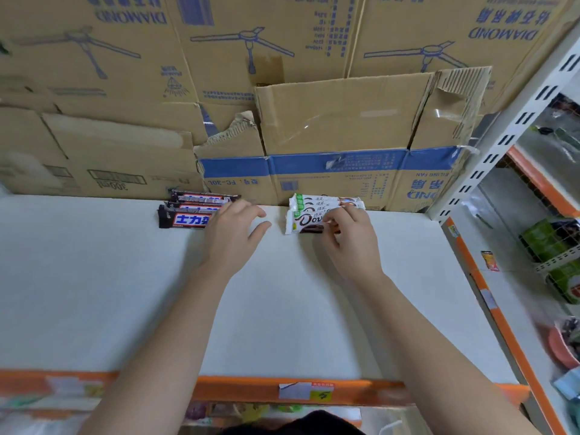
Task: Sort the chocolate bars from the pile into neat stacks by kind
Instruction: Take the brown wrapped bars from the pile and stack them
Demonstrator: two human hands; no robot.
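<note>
Two groups of chocolate bars lie at the back of the white shelf (125, 293). On the left are three dark brown Snickers bars (185, 211) with blue and white lettering, lined up one behind another. On the right are several white Dove bars (309, 211), also in a row. My left hand (233, 233) rests with spread, relaxed fingers on the right ends of the Snickers bars. My right hand (348, 233) has curled fingers pinching the top edge of the front Dove bar, covering its right half.
Cardboard boxes (339, 146) stand as a wall right behind the bars. A white slotted upright (502, 146) bounds the shelf on the right, with packed goods on neighbouring shelves beyond. An orange price rail (282, 392) runs along the front edge.
</note>
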